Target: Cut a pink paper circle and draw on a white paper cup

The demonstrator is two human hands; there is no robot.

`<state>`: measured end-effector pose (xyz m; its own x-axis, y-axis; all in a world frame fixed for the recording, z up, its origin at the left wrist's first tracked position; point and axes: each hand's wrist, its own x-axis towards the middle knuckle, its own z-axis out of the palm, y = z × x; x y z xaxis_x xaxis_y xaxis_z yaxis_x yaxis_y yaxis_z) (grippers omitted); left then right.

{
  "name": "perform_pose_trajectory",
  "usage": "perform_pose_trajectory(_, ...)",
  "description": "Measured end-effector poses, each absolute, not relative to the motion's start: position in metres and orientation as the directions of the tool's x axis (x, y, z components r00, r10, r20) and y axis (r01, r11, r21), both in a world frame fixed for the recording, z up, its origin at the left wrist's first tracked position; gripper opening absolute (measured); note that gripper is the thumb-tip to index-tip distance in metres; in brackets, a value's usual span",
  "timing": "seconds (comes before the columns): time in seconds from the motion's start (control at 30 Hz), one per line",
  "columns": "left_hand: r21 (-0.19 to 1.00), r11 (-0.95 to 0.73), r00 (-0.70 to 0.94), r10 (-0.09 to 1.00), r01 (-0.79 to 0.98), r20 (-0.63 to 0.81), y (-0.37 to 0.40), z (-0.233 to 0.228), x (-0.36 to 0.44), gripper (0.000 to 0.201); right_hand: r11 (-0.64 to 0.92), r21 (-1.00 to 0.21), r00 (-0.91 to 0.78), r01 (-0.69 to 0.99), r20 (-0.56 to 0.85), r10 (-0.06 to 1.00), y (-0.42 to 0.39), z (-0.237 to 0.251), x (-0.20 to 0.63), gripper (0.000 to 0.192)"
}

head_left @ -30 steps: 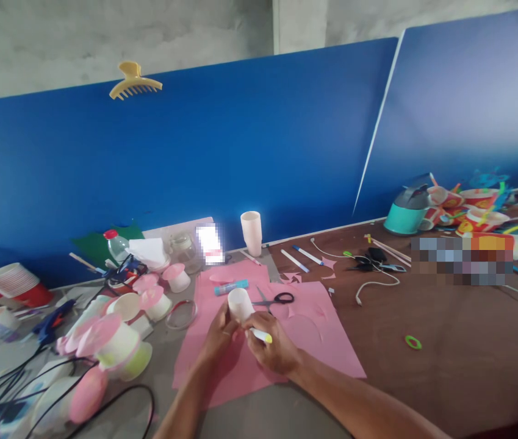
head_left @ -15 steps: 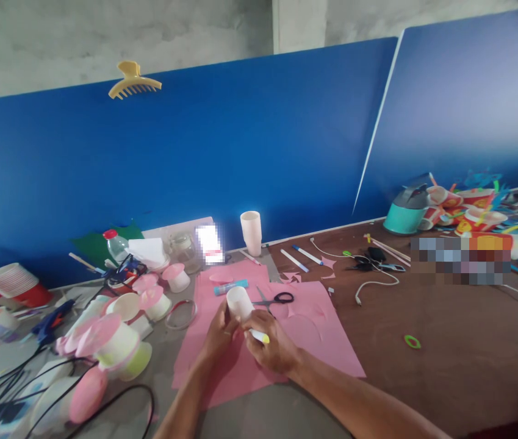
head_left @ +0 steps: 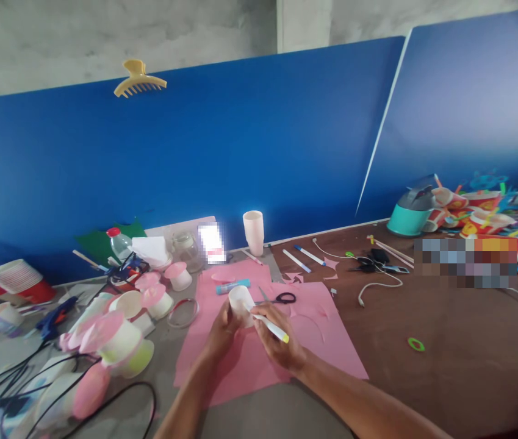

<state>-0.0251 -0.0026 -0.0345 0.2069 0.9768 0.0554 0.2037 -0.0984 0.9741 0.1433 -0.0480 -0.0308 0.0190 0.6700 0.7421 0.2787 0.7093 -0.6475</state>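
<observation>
My left hand (head_left: 221,334) grips a small white paper cup (head_left: 240,301), bottom end up, over a pink paper sheet (head_left: 318,344). My right hand (head_left: 278,342) holds a white marker with a yellow cap (head_left: 271,328), its tip touching the cup's side. Black-handled scissors (head_left: 277,298) and a blue glue stick (head_left: 232,285) lie on the pink sheet just beyond the cup.
Several white cups with pink lids (head_left: 112,339) and black cables (head_left: 34,384) crowd the left. A stack of white cups (head_left: 254,232) stands by the blue partition (head_left: 240,146). Pens (head_left: 307,256), a white cord (head_left: 375,281), a green ring (head_left: 416,344) and a teal container (head_left: 407,214) lie right.
My right hand has tilted the marker, so its yellow cap now points out to the right and the tip rests on the cup. The cup sits slightly higher.
</observation>
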Motion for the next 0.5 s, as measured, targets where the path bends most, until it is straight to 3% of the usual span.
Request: perform_pose_trajectory(0.5, 0.976, -0.095, 0.204, 0.977, 0.194, 0.055, -0.0034, -0.0325, -0.0241, 0.042, 0.695, -0.660, 0.015, 0.283, 0.728, 0.685, -0.0467, -0.0322, 0.1425, 0.014)
